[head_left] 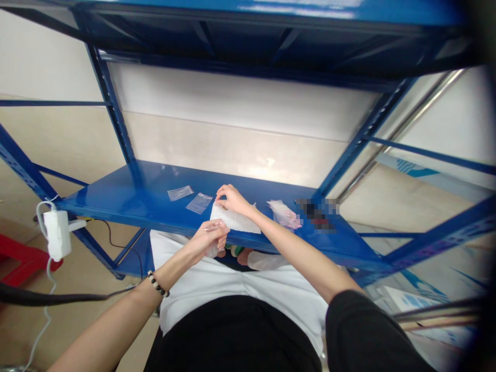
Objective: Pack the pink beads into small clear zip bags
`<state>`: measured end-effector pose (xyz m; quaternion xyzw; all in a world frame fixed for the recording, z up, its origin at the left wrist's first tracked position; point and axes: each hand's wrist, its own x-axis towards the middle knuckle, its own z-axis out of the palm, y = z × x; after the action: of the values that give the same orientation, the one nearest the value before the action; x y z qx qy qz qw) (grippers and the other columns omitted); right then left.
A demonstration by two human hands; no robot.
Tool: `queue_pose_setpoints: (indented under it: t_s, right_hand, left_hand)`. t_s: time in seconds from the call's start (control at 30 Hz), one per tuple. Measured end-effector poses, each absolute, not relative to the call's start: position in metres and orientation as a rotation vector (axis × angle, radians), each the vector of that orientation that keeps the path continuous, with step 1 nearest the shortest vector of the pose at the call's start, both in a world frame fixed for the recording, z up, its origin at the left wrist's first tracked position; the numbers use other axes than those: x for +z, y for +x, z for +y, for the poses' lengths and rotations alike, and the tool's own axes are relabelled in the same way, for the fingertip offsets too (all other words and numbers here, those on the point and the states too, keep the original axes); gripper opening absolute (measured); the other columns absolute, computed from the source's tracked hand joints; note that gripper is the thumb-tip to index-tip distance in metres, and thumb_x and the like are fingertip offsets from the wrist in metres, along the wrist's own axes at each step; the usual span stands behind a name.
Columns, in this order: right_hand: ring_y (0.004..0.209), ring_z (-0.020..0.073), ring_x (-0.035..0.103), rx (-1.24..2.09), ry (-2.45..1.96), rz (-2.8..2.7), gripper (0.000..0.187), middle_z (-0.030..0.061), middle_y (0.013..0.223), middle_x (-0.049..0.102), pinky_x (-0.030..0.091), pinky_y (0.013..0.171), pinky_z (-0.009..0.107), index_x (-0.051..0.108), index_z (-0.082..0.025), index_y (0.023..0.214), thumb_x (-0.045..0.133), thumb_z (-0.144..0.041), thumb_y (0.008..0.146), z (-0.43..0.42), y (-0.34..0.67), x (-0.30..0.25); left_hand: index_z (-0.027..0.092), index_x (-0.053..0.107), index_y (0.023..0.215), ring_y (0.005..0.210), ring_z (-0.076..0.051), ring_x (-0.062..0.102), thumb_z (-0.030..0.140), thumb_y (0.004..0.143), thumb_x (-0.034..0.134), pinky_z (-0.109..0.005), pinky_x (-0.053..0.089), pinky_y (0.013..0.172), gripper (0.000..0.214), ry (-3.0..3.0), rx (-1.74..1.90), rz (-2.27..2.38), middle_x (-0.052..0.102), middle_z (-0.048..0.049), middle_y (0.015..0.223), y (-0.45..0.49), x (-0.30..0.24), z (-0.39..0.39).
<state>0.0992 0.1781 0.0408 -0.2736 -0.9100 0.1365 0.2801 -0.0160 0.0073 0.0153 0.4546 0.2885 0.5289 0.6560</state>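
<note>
My left hand [212, 236] is at the front edge of the blue shelf, its fingers closed on what looks like a small clear plastic bag [212, 251] that hangs partly below them. Just beyond it, my right hand [232, 200] is over a white paper sheet [244, 223], thumb and fingertips pinched together near the sheet's left end. Whatever is between those fingertips is too small to make out. Left of the right hand, a flat clear bag [199, 203] lies on the shelf, and another clear bag [180, 193] lies farther left.
A pile of clear bags [284, 214] lies right of my right forearm, beside a blurred-out dark item [318, 214]. The blue shelf board [127, 199] has uprights at its corners and another shelf [248, 41] overhead. A white power strip [57, 235] hangs at the left corner.
</note>
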Motion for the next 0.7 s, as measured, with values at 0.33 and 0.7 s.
queue_pose_setpoints:
  t_s: [0.33,0.7]
  right_hand:
    - [0.102,0.0201,0.059,0.699,-0.367,-2.506,0.006,0.005,0.106,0.066,0.043,0.094,0.038,0.075,-0.021,0.081,0.071,-0.026,0.081,0.087,0.119,0.095]
    - [0.083,0.017,0.065,0.834,-0.549,-2.336,0.02,0.0072,0.094,0.071,0.049,0.074,0.028,0.076,-0.016,0.084,0.062,-0.031,0.087,0.125,0.126,0.075]
  left_hand:
    - [0.015,0.051,0.067,0.046,-0.008,0.044,0.033,0.076,0.076,-0.023,0.037,0.049,0.032,1.052,1.195,0.693,0.045,0.0038,0.051,-0.017,0.016,0.004]
    - [0.017,0.047,0.068,0.045,-0.007,0.04,0.035,0.077,0.074,-0.023,0.035,0.048,0.034,0.991,1.199,0.619,0.042,0.0051,0.053,-0.015,0.018,0.005]
